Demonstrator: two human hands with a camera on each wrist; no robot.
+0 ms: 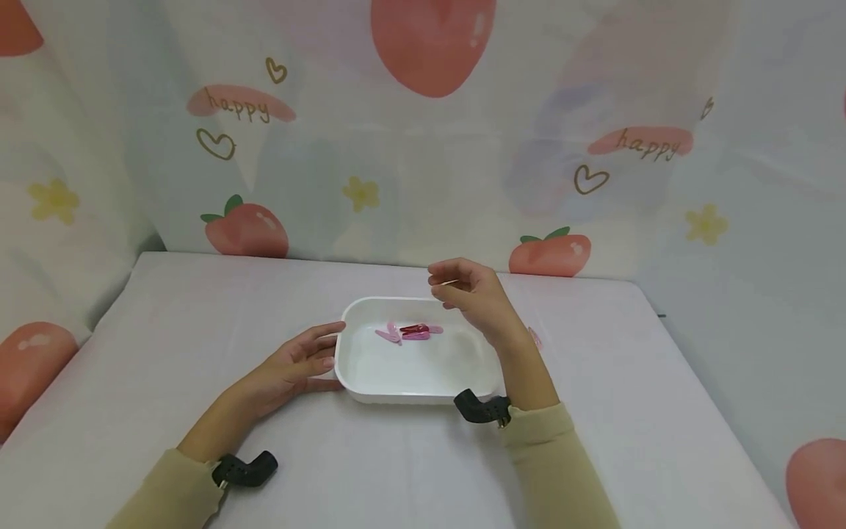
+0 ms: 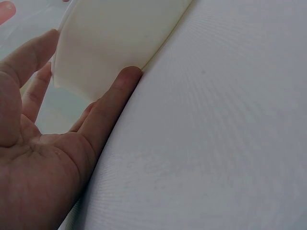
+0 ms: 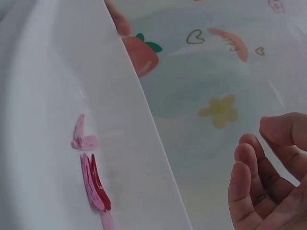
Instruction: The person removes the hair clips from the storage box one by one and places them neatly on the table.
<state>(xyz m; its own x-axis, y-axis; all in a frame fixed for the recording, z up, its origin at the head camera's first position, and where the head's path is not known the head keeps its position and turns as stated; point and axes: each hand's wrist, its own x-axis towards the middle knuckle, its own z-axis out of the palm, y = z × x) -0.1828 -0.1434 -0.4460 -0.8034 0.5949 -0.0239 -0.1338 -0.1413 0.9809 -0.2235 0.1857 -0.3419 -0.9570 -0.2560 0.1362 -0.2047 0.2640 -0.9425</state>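
A white rectangular tray [image 1: 403,371] stands on the table. Inside it lie several snap hair clips: a red clip [image 1: 415,328], a pink clip [image 1: 416,336] against it, and an open-looking pink clip [image 1: 388,335] to their left. My left hand [image 1: 294,367] rests at the tray's left end, its fingers touching the rim and its thumb low against the outer wall. Raised over the tray's back right, my right hand [image 1: 472,290] has its fingers loosely bent. In the right wrist view nothing shows between the right fingers [image 3: 240,184] and thumb.
Another pink clip [image 1: 535,338] lies on the table beyond the right wrist, partly hidden by the forearm. A white cloth covers the table [image 1: 317,455]. Printed curtains [image 1: 410,169] hang behind and at both sides. Each wrist carries a black camera [image 1: 246,470].
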